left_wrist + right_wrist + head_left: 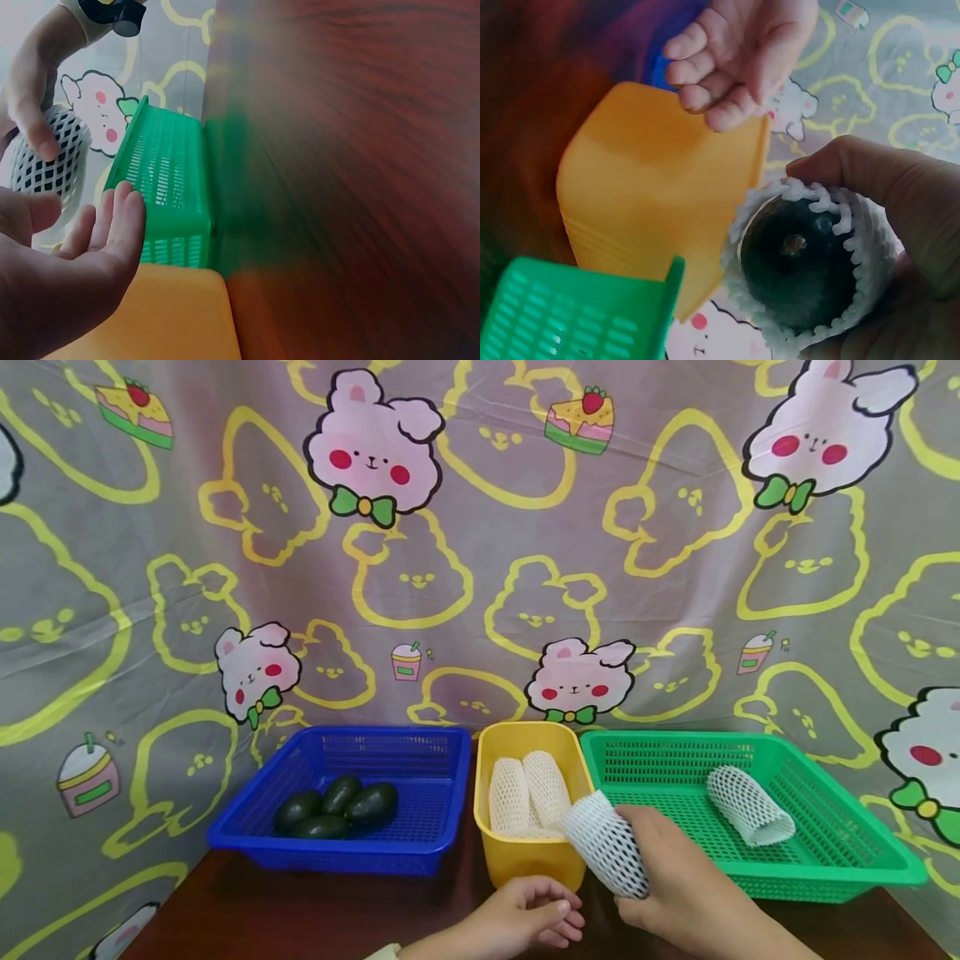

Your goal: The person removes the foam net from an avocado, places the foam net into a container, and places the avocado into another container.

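My right hand [667, 868] grips an avocado wrapped in a white foam net [606, 843], in front of the yellow bin and the green basket. In the right wrist view the avocado's dark end [799, 259] with its stem scar shows at the net's opening. My left hand [525, 914] is beside it, low before the yellow bin, fingers loosely bent and nothing in them. Several bare avocados [372, 804] lie together in the blue basket [438, 862]. White foam nets [510, 793] stand inside the yellow bin [528, 860].
On the right, the green basket [840, 885] holds another white foam net [750, 807] lying on its side. All three containers stand in a row on a dark reddish table [315, 910]. Behind them hangs a curtain [465, 610] printed with rabbits.
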A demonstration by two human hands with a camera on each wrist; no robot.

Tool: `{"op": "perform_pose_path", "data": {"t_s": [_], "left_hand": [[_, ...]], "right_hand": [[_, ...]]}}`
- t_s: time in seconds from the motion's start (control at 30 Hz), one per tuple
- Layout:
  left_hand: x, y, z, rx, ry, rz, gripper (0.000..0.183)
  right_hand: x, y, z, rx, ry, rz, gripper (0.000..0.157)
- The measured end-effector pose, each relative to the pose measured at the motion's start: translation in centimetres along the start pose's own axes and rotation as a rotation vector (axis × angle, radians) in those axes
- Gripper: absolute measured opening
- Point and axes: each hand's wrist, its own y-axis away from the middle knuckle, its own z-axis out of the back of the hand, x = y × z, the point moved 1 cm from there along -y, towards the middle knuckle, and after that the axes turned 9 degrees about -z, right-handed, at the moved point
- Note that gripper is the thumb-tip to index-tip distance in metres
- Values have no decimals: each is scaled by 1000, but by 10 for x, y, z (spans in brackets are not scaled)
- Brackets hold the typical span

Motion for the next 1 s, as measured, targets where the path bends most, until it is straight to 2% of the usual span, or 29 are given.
{"op": "perform_pose_path", "data": {"t_s": [0.13,0.27,0.47,0.6,0.7,0.8,1.0], "left_hand": [[-5,10,8,44,-79,-3,30],[-9,17,17,60,-147,-17,27],[-13,27,32,56,-244,-58,24],[-15,35,43,39,-385,-65,20],[-15,42,51,24,-526,-87,16],[-15,47,59,30,-618,-120,15],[-18,57,69,26,-631,-155,16]], "right_hand": [[4,2,-7,55,-28,44,80],[4,3,-15,114,-34,103,81],[8,0,-29,261,-59,110,87],[8,-4,-37,370,-65,91,86],[6,-7,-43,431,-75,96,83],[3,-8,-51,461,-80,137,79],[-2,-11,-66,520,-116,170,75]]}}
